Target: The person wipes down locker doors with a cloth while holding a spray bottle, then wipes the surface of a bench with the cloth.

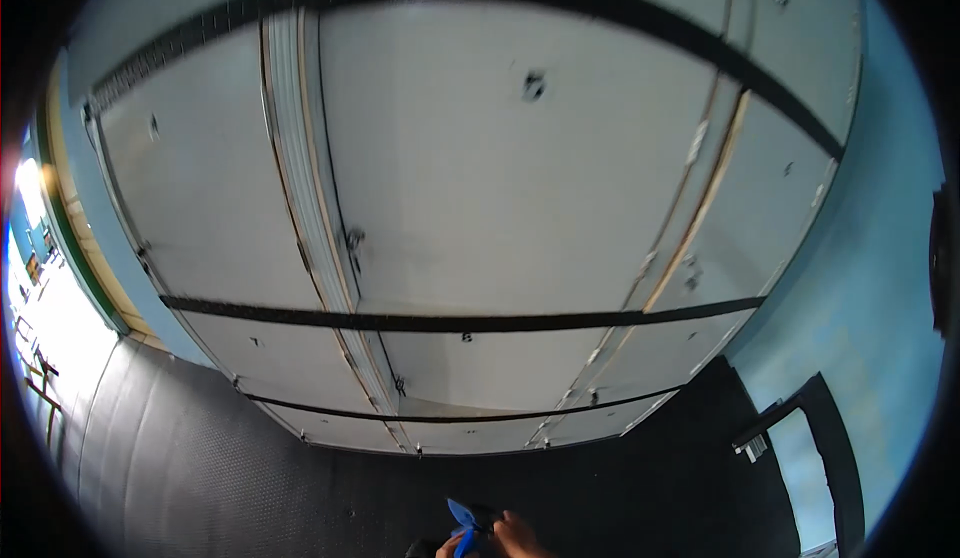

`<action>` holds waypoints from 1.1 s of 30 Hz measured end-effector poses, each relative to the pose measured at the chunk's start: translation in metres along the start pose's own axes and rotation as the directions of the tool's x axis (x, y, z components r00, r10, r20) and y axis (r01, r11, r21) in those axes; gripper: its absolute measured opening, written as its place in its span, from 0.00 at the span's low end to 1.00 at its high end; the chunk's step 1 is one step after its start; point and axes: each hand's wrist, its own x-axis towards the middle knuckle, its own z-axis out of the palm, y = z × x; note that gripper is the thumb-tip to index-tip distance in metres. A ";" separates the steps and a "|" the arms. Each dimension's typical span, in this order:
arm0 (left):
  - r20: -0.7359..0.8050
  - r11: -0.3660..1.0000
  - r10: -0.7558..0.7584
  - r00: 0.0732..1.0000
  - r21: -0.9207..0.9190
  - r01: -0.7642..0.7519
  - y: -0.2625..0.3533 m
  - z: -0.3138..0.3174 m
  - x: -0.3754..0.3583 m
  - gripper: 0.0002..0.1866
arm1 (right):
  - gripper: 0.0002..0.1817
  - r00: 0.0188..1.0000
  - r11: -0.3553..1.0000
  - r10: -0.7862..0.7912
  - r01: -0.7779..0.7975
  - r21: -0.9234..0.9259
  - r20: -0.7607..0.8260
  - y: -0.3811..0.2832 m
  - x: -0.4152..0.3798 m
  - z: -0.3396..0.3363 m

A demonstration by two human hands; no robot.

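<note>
At the bottom edge of the head view, my right hand (516, 535) is closed at the side of a dark and blue object (462, 514). My left hand (450, 547) shows only in part, low against the blue part of the same object. The two hands are close together, with the object between them. What the object is cannot be made out. Beyond them stands a large bank of grey lockers (520, 178) with dark horizontal bars.
Dark textured floor (300, 498) lies below the lockers. A black-framed item (838, 458) stands by the blue wall (860, 298) at the right. A bright doorway (60, 308) with a green frame and furniture beyond is at the left.
</note>
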 end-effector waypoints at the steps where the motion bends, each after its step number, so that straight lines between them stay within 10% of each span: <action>1: -0.022 1.000 -0.013 1.000 0.010 0.013 0.025 0.010 -0.004 0.38 | 0.18 0.995 0.983 0.088 -0.093 0.156 0.041 -0.024 -0.017 -0.025; 4: -0.091 0.981 -0.160 0.983 0.097 0.169 0.164 0.055 0.008 0.32 | 0.14 0.914 0.860 -0.323 0.391 -0.327 0.244 -0.022 -0.003 -0.047; 6: -0.072 0.971 -0.128 0.989 0.196 0.140 0.238 0.077 0.013 0.29 | 0.13 0.833 0.777 -0.551 0.538 -0.328 0.060 -0.025 -0.002 -0.056; 10: 0.135 0.818 0.290 0.947 0.479 -0.319 0.266 0.081 0.023 0.33 | 0.21 0.854 0.881 -0.450 0.473 -0.027 0.261 -0.091 -0.017 -0.113; 13: 0.138 0.968 0.089 0.986 0.222 -0.118 0.312 0.097 0.007 0.32 | 0.28 0.610 0.621 -0.783 0.759 0.195 0.120 -0.122 -0.046 -0.155; 21: 0.203 0.908 0.211 0.956 0.321 -0.268 0.375 0.118 -0.081 0.32 | 0.19 0.762 0.705 -0.493 0.633 -0.322 0.419 -0.209 -0.122 -0.311; 25: 0.049 0.928 0.166 0.985 0.331 -0.173 0.377 0.127 -0.158 0.32 | 0.16 0.654 0.676 -0.726 0.736 -0.044 -0.212 -0.178 -0.128 -0.345; 28: -0.059 0.949 0.102 0.993 0.304 -0.079 0.371 0.139 -0.216 0.32 | 0.16 0.278 0.413 -0.902 0.779 -0.472 -0.330 -0.052 -0.106 -0.243; 29: -0.052 0.940 0.123 0.991 0.327 -0.100 0.364 0.141 -0.231 0.32 | 0.16 0.749 0.564 -0.661 0.542 -0.623 0.053 0.042 -0.064 -0.205; 30: -0.052 0.927 0.158 0.986 0.352 -0.130 0.358 0.146 -0.245 0.31 | 0.17 0.885 0.635 -0.325 0.466 -0.616 0.334 0.077 -0.096 -0.209; 32: -0.103 0.934 0.161 0.982 0.338 -0.118 0.350 0.156 -0.273 0.32 | 0.18 0.946 0.779 -0.322 0.282 -0.559 0.028 0.181 -0.102 -0.187; 33: -0.127 0.948 0.136 0.983 0.305 -0.092 0.343 0.165 -0.289 0.32 | 0.21 1.000 0.850 0.022 -0.012 -0.527 0.012 0.161 -0.141 -0.198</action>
